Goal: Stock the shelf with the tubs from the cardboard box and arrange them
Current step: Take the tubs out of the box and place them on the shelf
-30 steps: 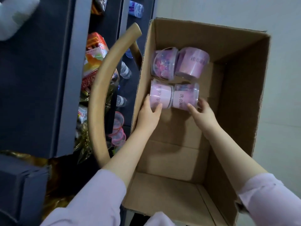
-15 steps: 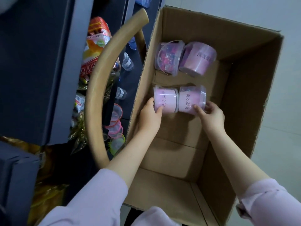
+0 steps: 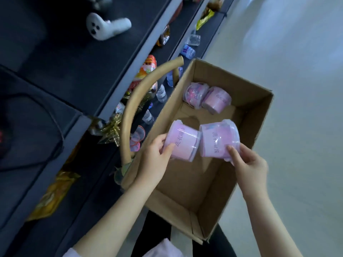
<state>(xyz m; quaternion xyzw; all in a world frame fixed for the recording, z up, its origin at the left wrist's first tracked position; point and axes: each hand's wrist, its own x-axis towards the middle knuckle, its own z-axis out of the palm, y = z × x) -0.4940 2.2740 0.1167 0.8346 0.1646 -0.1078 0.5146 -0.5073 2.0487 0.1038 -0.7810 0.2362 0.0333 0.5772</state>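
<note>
Nearest the camera, the left hand (image 3: 155,160) wraps round the body of the left tub (image 3: 182,143), thumb laid across its label and fingers curled behind. The right hand (image 3: 249,164) holds the right tub (image 3: 219,139) from its wider, rimmed end, thumb on the label. Both pink tubs are on their sides, lifted above the floor of the cardboard box (image 3: 194,180), and so close together that it cannot be told whether they touch. The step in hand looks to be the carry out of the box. It goes best if the person keeps each grip on the tub's body rather than on the thin clear lid, which may pop under a squeeze, and draws the tubs a little apart so they do not knock. They should rise above the box wall before swinging left, since the curved tan handle (image 3: 132,110) stands just beside that wall, between box and shelf. Turning each tub upright on the way, label outward, saves rearranging later. Farther in, two more tubs (image 3: 216,102) lie against the box's far end, awaiting another trip. Beyond, the dark shelf (image 3: 89,71) carries a white toy (image 3: 107,26); setting down short of it seems wise.
</note>
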